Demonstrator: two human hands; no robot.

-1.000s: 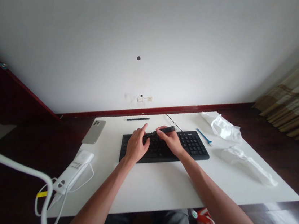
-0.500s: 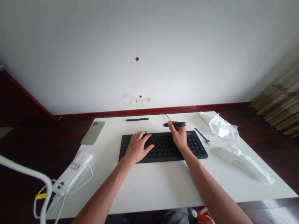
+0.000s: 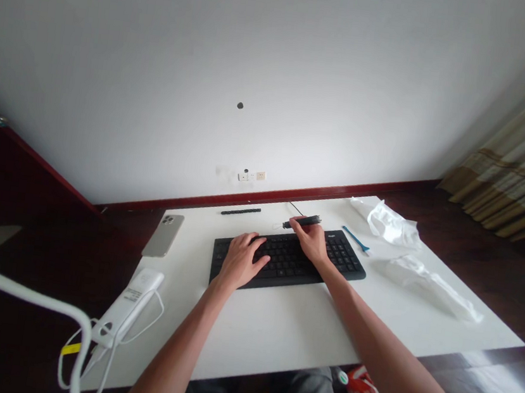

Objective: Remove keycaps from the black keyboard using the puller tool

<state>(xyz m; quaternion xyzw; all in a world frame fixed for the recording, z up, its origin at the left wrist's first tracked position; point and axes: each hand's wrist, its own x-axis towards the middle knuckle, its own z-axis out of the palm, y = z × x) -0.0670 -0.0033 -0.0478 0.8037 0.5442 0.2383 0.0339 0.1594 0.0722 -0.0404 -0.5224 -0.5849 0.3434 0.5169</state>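
A black keyboard point(image 3: 284, 274) lies on the white table. My left hand point(image 3: 240, 257) rests over its left part, fingers spread across the keys. Above the keyboard's rear edge, my right hand point(image 3: 310, 241) is closed around a slim black brush point(image 3: 308, 221). Short bristles seem to show at the brush's right end, and a thin wire loop sticks out of its left end. Just right of the keyboard lies a small blue tool point(image 3: 355, 240) with a flared, pale-tipped end.
A narrow black strip point(image 3: 240, 211) lies near the back edge of the table point(image 3: 274, 332). On the left are a phone point(image 3: 162, 236) and a white power strip point(image 3: 129, 301) with looped cable. Crumpled white plastic wraps point(image 3: 386, 223) lie on the right.
My right hand has shifted slightly left with the brush, whose left end now dips lower. The left hand has stayed in place on the keyboard.
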